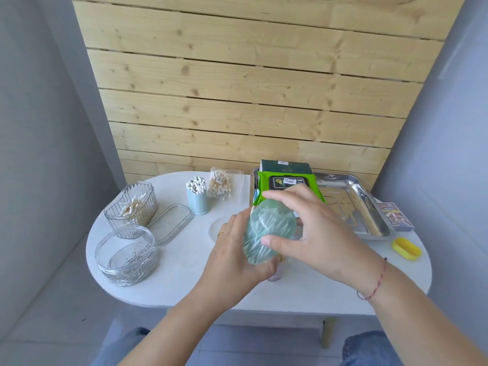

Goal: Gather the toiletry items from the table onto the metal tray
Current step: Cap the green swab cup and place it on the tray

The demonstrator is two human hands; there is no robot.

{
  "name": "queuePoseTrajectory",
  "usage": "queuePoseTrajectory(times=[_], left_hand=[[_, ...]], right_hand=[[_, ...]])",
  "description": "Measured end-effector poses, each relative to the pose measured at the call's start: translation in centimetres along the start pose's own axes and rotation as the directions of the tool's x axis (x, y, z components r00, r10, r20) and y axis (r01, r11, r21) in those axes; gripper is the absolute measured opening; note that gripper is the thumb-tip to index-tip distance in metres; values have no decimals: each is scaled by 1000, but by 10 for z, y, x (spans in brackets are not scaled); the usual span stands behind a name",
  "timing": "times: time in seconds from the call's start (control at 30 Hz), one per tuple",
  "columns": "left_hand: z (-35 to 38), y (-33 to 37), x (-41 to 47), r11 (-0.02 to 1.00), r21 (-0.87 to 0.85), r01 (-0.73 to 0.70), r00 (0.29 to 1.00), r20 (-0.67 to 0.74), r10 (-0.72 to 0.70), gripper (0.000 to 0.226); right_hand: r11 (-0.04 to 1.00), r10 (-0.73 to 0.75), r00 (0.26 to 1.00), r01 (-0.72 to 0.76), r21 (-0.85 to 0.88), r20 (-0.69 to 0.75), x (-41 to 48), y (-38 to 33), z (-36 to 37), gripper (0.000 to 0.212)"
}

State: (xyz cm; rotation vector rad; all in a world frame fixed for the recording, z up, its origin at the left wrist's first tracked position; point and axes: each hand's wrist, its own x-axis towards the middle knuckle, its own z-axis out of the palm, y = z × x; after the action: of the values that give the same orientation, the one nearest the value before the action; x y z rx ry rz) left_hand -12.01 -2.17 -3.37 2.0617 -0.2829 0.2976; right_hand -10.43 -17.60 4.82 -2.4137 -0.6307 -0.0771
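Note:
Both hands hold a pale green round tub of cotton swabs (266,228) tilted above the table's middle. My left hand (235,257) grips its lower body; my right hand (311,231) clasps its lid end from the right. The metal tray (369,204) lies at the back right, with a green wet-wipes pack (266,180) and a dark green box (285,166) on its left part. On the table stand a blue cup of swabs (196,198), a bag of wooden swabs (220,184) and a clear ribbed box of swabs (133,207).
A clear round tub of paper clips (126,256) sits front left, a loose clear lid (171,224) beside it. A yellow lid (406,248) and a card box (394,216) lie right of the tray. A small clear item (276,273) stands under my hands. Wooden slats back the table.

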Motion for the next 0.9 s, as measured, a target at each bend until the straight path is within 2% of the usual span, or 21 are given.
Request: queuePoseTrajectory(times=[0.2,0.3,0.67,0.9], left_hand=[[-4,6,1,999,43,-24,1000,3,24,70],[-5,10,0,1000,-1,-26,999,33,26,69],[1,9,0,999,-30,-17,1000,20,18,70],[1,13,4,1000,-8,-27,1000,-11,27,65]], right_hand=[[996,25,1000,-25,84,0,2,3,-5,63],[989,29,998,-22,145,-48,0,6,-6,61],[998,23,998,-27,56,63,1,4,-12,60],[999,24,1000,-24,34,17,2,3,-9,60]])
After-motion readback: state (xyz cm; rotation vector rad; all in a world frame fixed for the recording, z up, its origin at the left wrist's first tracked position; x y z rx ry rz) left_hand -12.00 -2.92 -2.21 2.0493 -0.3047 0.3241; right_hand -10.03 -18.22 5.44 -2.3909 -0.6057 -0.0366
